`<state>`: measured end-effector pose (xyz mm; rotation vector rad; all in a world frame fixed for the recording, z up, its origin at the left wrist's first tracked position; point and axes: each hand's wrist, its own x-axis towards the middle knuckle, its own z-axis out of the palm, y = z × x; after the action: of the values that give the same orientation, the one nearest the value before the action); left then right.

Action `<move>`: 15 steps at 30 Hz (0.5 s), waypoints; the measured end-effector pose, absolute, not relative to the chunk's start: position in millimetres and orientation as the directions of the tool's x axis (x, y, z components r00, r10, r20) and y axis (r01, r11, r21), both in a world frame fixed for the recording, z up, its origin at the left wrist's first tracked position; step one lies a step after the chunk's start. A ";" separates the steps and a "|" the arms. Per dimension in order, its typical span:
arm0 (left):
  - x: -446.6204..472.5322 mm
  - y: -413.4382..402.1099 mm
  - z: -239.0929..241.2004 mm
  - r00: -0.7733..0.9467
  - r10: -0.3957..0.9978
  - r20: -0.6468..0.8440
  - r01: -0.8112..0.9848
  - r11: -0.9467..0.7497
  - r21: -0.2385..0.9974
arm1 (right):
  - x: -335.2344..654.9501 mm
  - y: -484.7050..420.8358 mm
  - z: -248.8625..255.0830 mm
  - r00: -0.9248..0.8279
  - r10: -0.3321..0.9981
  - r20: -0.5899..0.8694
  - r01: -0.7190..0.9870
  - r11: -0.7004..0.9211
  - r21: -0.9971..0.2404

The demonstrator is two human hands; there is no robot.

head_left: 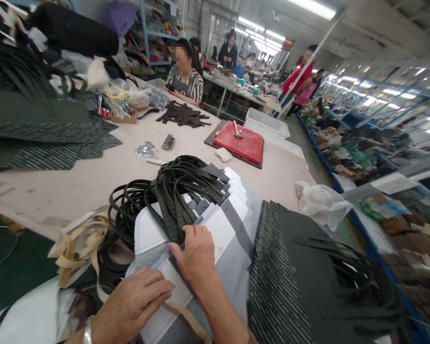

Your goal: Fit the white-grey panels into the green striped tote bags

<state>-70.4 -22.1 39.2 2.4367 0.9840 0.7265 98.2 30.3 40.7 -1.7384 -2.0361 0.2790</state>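
Note:
My left hand (132,298), with a silver bracelet at the wrist, is closed at the lower edge of a stack of white and grey panels (215,229). Its fingers are pressed together and its thumb is hidden, so what they hold does not show. A beige strap (189,320) runs out beside its fingertips. Over the stack, my right hand (197,251) lies with its thumb apart from the fingers, touching the panels just below a bundle of dark green straps (175,191). These straps loop up from the panels' upper edge.
Dark striped panels with straps (279,267) lie to the right, more striped panels (64,138) at left. Beyond are a red board (241,143) with a hammer (237,130), metal pieces (146,150) and dark strips (182,113). Beige webbing (82,243) hangs near the table edge. A person sits opposite.

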 end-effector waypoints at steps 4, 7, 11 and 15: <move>-73.5 -26.6 40.2 0.593 0.747 0.301 0.537 -0.645 0.543 | 82.5 36.8 36.9 -0.090 0.981 0.171 0.938 0.141 -0.317; -71.7 -27.9 41.4 0.577 0.761 0.297 0.544 -0.629 0.555 | 82.5 34.9 35.7 -0.144 0.972 0.186 0.945 0.190 -0.266; -70.1 -28.8 42.2 0.573 0.747 0.337 0.507 -0.646 0.571 | 93.5 28.4 37.9 -0.210 0.948 0.241 0.929 0.270 -0.254; -73.7 -33.0 35.2 0.553 0.737 0.389 0.444 -0.656 0.610 | 123.8 22.5 55.6 -0.143 0.910 0.390 0.911 0.275 -0.307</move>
<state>-73.7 -33.0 35.2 2.3448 0.9557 0.8853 123.8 22.5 55.6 -1.6334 -2.0515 -0.0030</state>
